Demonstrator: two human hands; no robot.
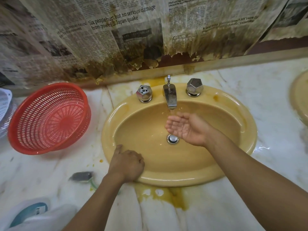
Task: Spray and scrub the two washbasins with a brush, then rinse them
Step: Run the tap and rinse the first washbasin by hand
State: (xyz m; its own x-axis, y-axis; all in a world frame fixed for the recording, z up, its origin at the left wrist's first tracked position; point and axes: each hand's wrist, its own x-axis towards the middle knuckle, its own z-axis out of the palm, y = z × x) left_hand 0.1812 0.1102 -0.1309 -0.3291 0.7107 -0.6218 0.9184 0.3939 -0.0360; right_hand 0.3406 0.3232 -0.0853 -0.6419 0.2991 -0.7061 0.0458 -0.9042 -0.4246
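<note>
The marble desk (250, 105) is wet and streaked with yellow stains. The yellow washbasin (183, 164) sits sunk in the middle of it, and the second washbasin (300, 97) is just peeking in at the right edge. A red basket (50, 119) leans on the left.

The person's right hand (186, 129) is open and cupped palm-up under the running tap (170, 95), holding only water. Their left hand (126, 164) is curled knuckles-up on the front rim, with nothing visible in it. The brush (81, 176) lies unused on the desk, just left of that forearm.

Looks like the rinsing stage. The risk is water bouncing off that palm over the rim and spreading the yellow gunk across the desk. The left hand could also skid on the slick rim.
</note>
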